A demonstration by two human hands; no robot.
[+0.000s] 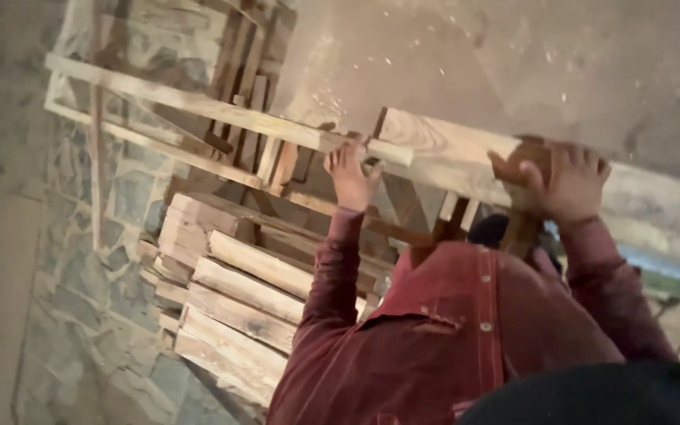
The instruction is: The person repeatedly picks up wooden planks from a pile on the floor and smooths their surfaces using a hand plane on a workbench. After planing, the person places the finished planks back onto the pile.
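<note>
Head view, tilted hard to one side, showed a stone-paved floor (80, 315) on the left and a dusty grey surface (513, 63) filling the upper right, flecked with pale chips. Next in size came the person's dark red shirt (450, 338), buttoned down the front, which took up the lower middle of the frame. A wide wooden plank (442, 149) ran across the middle, its pale grain clear near its left end, with dark wooden legs (450, 220) under it. The right hand (564, 185) lay on top of the plank, palm down, fingers spread, the thumb hooked over the near edge. The left hand (349, 169) was at the plank's left end, fingers half curled and open, touching the spot where a long thin strip of wood (222, 110) crossed the plank; whether it actually gripped the strip I could not tell. That strip ran up and away to the left. Behind it stood an open frame of wooden slats (190, 134), which held nothing that could be made out. Below the left arm a stack of short cut boards (230, 307) lay in rough layers on the floor, their pale sawn ends facing the camera, with no box or bin around them.
</note>
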